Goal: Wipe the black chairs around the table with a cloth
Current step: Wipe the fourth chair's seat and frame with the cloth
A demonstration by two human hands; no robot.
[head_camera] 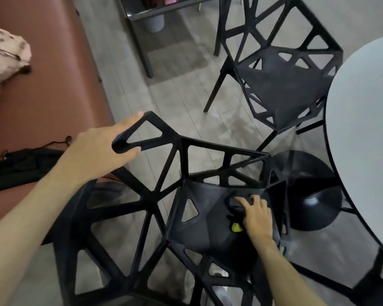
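Black cloth (234,206) lies pressed onto the near chair (199,221) seat under spread right-hand fingers (250,202); left hand (102,149) grips its backrest.

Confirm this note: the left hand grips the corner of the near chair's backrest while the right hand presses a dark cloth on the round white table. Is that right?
Not quite. The head view shows the right hand pressing the dark cloth on the near chair's seat, not on the round white table. The rest stands: the left hand grips the corner of that chair's backrest.
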